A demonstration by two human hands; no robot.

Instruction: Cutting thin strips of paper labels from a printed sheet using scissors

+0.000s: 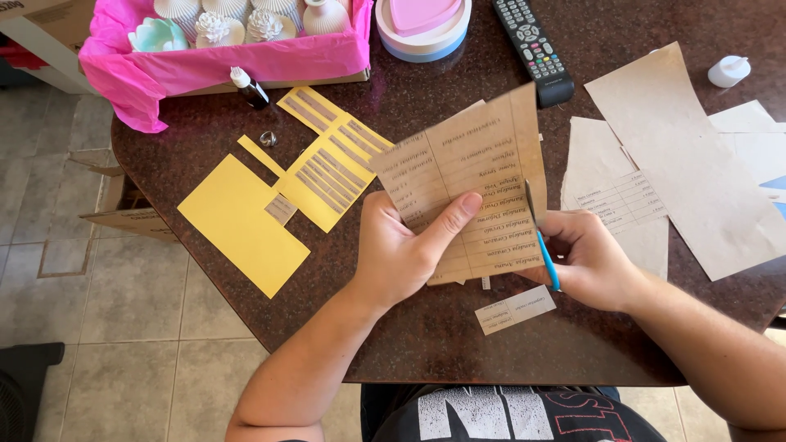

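Observation:
My left hand [401, 250] holds a brown paper sheet [475, 176] printed with rows of labels, thumb on its front. My right hand [585, 258] grips blue-handled scissors [540, 241], whose blades cut upward into the sheet's right side. A small cut brown strip [514, 309] lies on the dark speckled table [426, 327] just below my hands. Yellow sheets [241, 221] and yellow cut label pieces [327, 168] lie to the left.
A pink-lined box [147, 69] of white ornaments stands at the back left, with a small bottle [248, 88] and a ring [268, 138] near it. A remote [532, 45], a round pink-and-white container [422, 29], a white tealight [729, 70] and more brown sheets [688, 164] lie at the right.

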